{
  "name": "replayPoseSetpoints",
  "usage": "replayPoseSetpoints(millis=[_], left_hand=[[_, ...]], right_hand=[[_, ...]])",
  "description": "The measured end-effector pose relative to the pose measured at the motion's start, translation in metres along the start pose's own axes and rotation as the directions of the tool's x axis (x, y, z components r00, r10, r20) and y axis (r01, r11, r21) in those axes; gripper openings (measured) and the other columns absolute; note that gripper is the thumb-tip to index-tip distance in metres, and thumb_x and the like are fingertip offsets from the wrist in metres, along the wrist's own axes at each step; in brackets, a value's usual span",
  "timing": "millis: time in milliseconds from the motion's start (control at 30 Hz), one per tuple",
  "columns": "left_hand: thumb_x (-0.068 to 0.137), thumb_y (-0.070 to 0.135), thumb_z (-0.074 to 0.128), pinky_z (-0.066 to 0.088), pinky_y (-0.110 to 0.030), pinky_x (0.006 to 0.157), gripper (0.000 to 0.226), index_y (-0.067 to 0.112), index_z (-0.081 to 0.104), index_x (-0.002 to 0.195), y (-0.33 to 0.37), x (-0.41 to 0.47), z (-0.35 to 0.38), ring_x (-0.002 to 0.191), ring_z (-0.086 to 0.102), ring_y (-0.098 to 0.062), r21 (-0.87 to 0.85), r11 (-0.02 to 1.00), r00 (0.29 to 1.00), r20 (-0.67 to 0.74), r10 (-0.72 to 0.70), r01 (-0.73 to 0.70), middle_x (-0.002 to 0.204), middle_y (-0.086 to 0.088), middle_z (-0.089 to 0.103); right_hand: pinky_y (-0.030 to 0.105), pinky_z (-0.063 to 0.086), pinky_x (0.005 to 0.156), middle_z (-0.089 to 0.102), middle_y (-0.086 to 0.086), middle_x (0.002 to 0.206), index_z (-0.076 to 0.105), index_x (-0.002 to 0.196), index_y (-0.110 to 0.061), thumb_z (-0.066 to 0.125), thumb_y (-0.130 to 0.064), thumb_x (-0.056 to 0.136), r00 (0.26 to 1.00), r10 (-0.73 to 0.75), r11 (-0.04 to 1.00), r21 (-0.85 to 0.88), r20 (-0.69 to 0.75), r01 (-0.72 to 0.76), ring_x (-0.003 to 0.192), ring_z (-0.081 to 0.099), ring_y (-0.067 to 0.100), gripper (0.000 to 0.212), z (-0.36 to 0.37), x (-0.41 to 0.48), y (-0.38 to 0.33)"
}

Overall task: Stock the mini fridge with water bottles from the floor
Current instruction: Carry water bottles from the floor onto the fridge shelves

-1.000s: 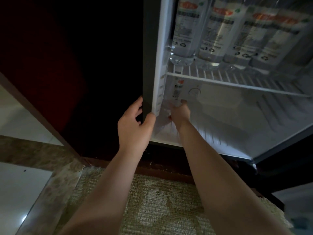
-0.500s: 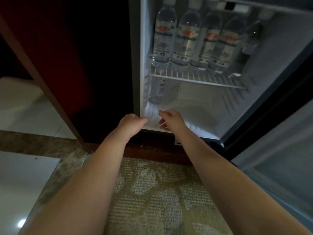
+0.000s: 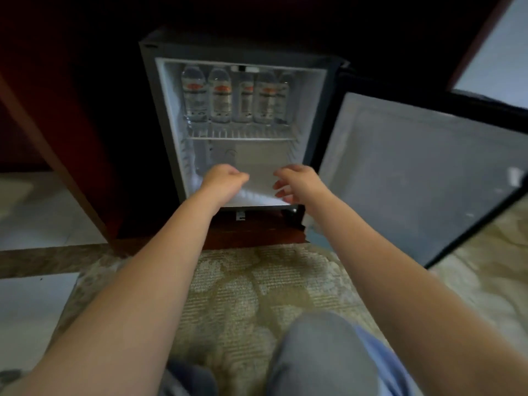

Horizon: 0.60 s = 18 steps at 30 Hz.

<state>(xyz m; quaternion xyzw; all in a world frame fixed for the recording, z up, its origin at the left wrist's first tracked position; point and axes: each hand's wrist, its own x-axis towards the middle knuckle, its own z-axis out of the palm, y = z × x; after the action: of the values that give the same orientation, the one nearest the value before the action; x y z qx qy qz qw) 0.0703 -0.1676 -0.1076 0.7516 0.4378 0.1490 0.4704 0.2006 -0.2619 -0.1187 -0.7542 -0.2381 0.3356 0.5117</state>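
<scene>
Left hand (image 3: 224, 178), right hand (image 3: 300, 181) empty; carpet (image 3: 243, 295) borders tile (image 3: 34, 304).

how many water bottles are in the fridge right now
5, all clear plastic water bottles with red labels, in a row on the white wire shelf: far left, second, middle, fourth, far right. The dim lower compartment may hide more.

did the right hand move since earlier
Yes. The right hand has pulled back from deep by the left wall of the mini fridge to its front edge, nearer the right side.
</scene>
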Motion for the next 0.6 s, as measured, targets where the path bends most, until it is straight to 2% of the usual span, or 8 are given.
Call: replayPoseSetpoints(millis=[100, 233, 300, 400, 500, 600], left_hand=[[0.092, 0.027, 0.052, 0.041, -0.032, 0.076, 0.01, 0.018, 0.053, 0.087, 0.023, -0.035, 0.027, 0.086, 0.053, -0.02, 0.009, 0.997, 0.997, 0.013, 0.077, -0.077, 0.09, -0.007, 0.051], [0.091, 0.026, 0.053, 0.043, -0.033, 0.078, 0.014, 0.016, 0.059, 0.083, 0.047, -0.079, 0.076, 0.095, 0.06, -0.024, -0.019, 0.993, 0.986, 0.122, 0.118, -0.116, 0.09, -0.003, 0.06], [0.092, 0.027, 0.053, 0.043, -0.033, 0.078, 0.016, 0.016, 0.059, 0.083, 0.063, -0.103, 0.104, 0.093, 0.059, -0.022, -0.013, 0.99, 0.971, 0.192, 0.141, -0.141, 0.091, -0.002, 0.06], [0.092, 0.031, 0.053, 0.043, -0.032, 0.074, 0.02, 0.013, 0.062, 0.089, 0.082, -0.141, 0.152, 0.087, 0.057, -0.021, 0.002, 0.979, 0.934, 0.3, 0.193, -0.203, 0.092, -0.005, 0.062], [0.091, 0.028, 0.055, 0.042, -0.03, 0.07, 0.016, 0.016, 0.061, 0.082, 0.086, -0.18, 0.202, 0.086, 0.059, -0.021, 0.008, 0.969, 0.884, 0.41, 0.224, -0.249, 0.089, -0.006, 0.064], [0.089, 0.021, 0.055, 0.038, -0.028, 0.069, 0.012, 0.014, 0.062, 0.082, 0.08, -0.215, 0.248, 0.084, 0.057, -0.02, 0.031, 0.958, 0.815, 0.533, 0.226, -0.286, 0.086, -0.007, 0.062]], right_hand=[[0.018, 0.042, 0.045, 0.062, 0.004, 0.073, 0.055, 0.115, -0.014, 0.056, -0.026, 0.095, 0.997, -0.007, 0.999, 0.045, -0.073, 0.01, 0.054, 0.059, 0.015, 0.024, -0.044, -0.042, 0.002], [0.024, 0.042, 0.051, 0.062, 0.003, 0.07, 0.058, 0.092, -0.015, 0.055, -0.023, 0.094, 0.98, -0.003, 0.994, 0.103, -0.201, 0.024, 0.051, 0.056, 0.014, 0.009, -0.101, -0.098, 0.025], [0.025, 0.042, 0.052, 0.062, 0.004, 0.07, 0.058, 0.088, -0.015, 0.055, -0.021, 0.093, 0.963, 0.02, 0.99, 0.141, -0.27, 0.019, 0.053, 0.056, 0.016, 0.009, -0.126, -0.125, 0.043], [0.025, 0.042, 0.053, 0.062, 0.003, 0.067, 0.057, 0.08, -0.016, 0.056, -0.02, 0.093, 0.929, 0.054, 0.988, 0.152, -0.366, 0.002, 0.053, 0.055, 0.017, 0.013, -0.163, -0.165, 0.073], [0.024, 0.042, 0.052, 0.06, 0.003, 0.066, 0.053, 0.074, -0.019, 0.054, -0.018, 0.093, 0.883, 0.091, 0.99, 0.134, -0.46, -0.032, 0.052, 0.054, 0.016, 0.018, -0.196, -0.205, 0.107], [0.021, 0.039, 0.047, 0.058, 0.002, 0.065, 0.057, 0.082, -0.016, 0.053, -0.016, 0.093, 0.827, 0.157, 0.985, 0.147, -0.54, -0.091, 0.051, 0.053, 0.015, 0.012, -0.224, -0.242, 0.151]])
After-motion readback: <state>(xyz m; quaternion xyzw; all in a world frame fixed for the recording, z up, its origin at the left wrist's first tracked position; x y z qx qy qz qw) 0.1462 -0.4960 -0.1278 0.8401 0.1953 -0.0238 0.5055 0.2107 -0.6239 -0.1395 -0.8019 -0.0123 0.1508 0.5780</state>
